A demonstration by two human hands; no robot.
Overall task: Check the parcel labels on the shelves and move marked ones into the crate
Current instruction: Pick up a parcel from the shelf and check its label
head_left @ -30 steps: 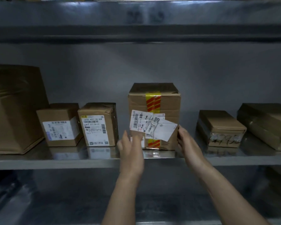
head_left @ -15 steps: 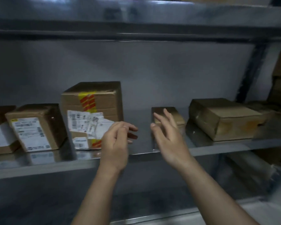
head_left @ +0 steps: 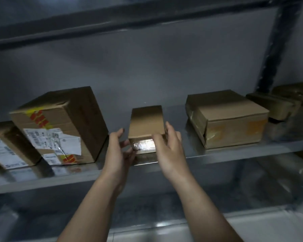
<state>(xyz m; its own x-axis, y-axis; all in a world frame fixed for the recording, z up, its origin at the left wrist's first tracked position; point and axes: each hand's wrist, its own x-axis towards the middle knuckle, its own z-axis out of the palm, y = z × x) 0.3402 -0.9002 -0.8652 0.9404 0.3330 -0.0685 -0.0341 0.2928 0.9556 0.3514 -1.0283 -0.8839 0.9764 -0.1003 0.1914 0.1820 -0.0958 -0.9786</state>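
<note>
Head view shows the small parcel (head_left: 146, 122), a low brown carton, sitting on the metal shelf (head_left: 217, 155) between the two hands, its shiny taped front face towards the person. The right hand (head_left: 171, 152) grips it: the thumb lies curled across the front face and the fingers wrap its right side. The left hand (head_left: 117, 151) is spread fairly wide, with its fingertips (head_left: 129, 143) touching the parcel's lower front left corner and its thumb raised clear just beside the left side. Left of the left fingers stands a tall box (head_left: 77, 123) with yellow and red tape and a torn white label (head_left: 59, 142); further left lies a labelled box (head_left: 9, 151), tilted. Right of the right fingers, apart from them, sits a flat box (head_left: 229, 117), and beyond it are dim parcels (head_left: 276, 105).
</note>
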